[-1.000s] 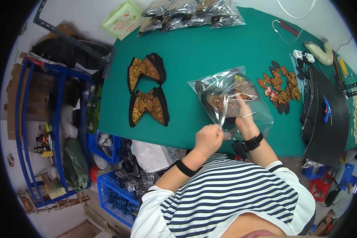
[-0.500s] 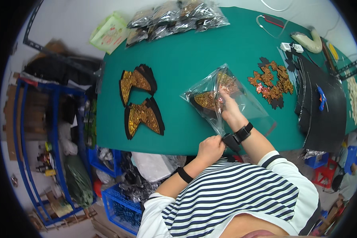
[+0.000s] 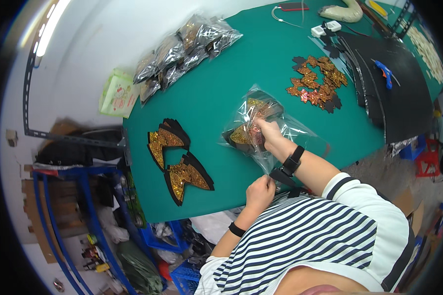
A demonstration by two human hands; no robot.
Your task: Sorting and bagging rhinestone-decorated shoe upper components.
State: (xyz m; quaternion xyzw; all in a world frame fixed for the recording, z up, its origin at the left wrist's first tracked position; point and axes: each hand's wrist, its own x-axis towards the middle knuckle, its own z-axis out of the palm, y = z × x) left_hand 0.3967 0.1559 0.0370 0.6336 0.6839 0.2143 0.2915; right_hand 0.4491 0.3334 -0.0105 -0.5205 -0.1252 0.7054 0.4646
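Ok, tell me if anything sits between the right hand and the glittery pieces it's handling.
Nothing visible does. The right hand is inside the clear plastic bag and rests directly on the glittery pieces. The left hand pinches the bag's near edge, apart from them.

Green worktop carrying two stacks of gold-glitter butterfly wing pieces at left and filled clear bags at the far edge. Loose glitter pieces, black sheets and a blue glue gun lie at right.

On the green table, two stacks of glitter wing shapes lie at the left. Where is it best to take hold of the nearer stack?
Probably the nearer stack is best taken at its narrow black tip toward the table edge, coming from the person's side. It lies flat, fanned, apart from the farther stack, so the pointed end likely gives fingers an edge to slide under.
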